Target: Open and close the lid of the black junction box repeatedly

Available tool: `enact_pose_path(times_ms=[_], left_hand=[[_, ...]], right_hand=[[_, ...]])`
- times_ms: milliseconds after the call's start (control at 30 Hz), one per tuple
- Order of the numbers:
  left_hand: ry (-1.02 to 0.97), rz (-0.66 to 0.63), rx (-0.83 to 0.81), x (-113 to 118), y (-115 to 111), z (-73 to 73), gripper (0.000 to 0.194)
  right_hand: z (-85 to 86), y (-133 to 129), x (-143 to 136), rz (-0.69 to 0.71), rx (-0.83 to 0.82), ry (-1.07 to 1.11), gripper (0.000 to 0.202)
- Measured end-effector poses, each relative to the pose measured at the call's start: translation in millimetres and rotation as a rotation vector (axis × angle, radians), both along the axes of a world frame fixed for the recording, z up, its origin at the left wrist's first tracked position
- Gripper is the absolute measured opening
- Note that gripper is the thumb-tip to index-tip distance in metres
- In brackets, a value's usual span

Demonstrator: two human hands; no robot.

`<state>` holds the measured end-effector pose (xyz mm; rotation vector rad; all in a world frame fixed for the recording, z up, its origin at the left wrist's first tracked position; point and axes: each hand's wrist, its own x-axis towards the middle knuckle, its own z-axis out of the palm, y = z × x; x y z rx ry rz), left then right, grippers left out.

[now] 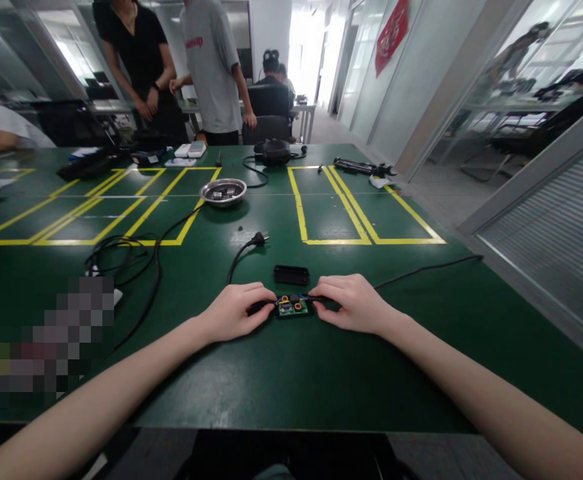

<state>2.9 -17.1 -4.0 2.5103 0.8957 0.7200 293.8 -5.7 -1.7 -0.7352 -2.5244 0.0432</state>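
Observation:
A small green circuit board with copper-wound coils lies in a black plastic case half on the green table. My left hand pinches the black cable at the board's left end, where a yellow wire shows. At the right end, my right hand has its thumb and fingers closed on the other black cable, near a blue wire. Just beyond the board rests the other black case half, its hollow side up. One cable runs from the left side to a power plug; another black cable trails off to the right.
A metal bowl with small parts stands farther back. Yellow tape marks rectangles on the table. Coiled black cable lies at left, near a pixelated area. A black tool lies at the far right. Two people stand behind the table.

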Motion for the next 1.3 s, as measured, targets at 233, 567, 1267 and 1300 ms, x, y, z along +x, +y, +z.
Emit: enact_pose_path(times_ms=[233,567,1267,1300], left_hand=[[0.115,-0.006,0.089,1.1,-2.4,4.0,0.026],[0.293,-0.010,0.270,4.5,-1.6,0.4,0.027],[0.174,-0.077,0.206,4.1,10.8,-1.6,0.018],[0.155,-0.076,0.187,3.7,11.1,-3.0,0.016]], right_hand=[[1.8,2.9,2.8,0.034,-0.123,-0.023,0.012],[6.3,-0.6,1.8,0.070,-0.062,-0.162,0.013],[-6.4,7.4,-4.3,0.043,-0.177,0.057,0.016],[-10.3,10.4,-5.4,-0.028,-0.196,0.130,0.019]])
